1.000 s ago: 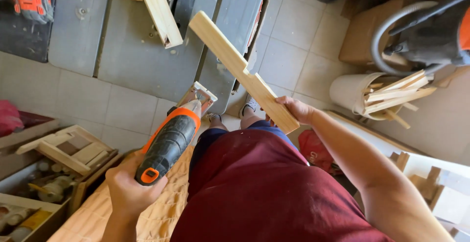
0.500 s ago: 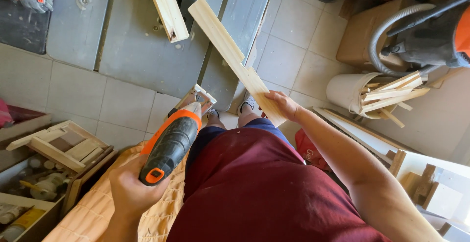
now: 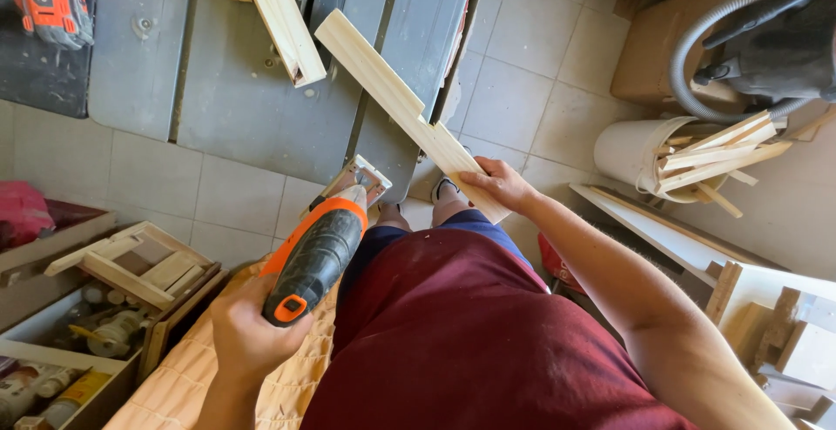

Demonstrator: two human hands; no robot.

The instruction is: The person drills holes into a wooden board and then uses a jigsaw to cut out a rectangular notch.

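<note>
While my left hand (image 3: 248,330) grips the orange jigsaw (image 3: 318,251), my right hand (image 3: 496,184) clasps a wooden slat (image 3: 401,104) – over the grey saw table (image 3: 244,108) (a second slat (image 3: 280,16) lies there) – a bucket of offcuts (image 3: 649,151) stands near.

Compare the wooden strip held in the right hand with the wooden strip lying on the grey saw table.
The held strip is gripped at its near end by the right hand and juts out over the table edge; the table strip lies flat on the grey saw table, untouched. The held strip reaches out over the tiled floor, while the table strip runs out of the top of the picture. Both are pale, flat, bare wood, slanting the same way.
</note>
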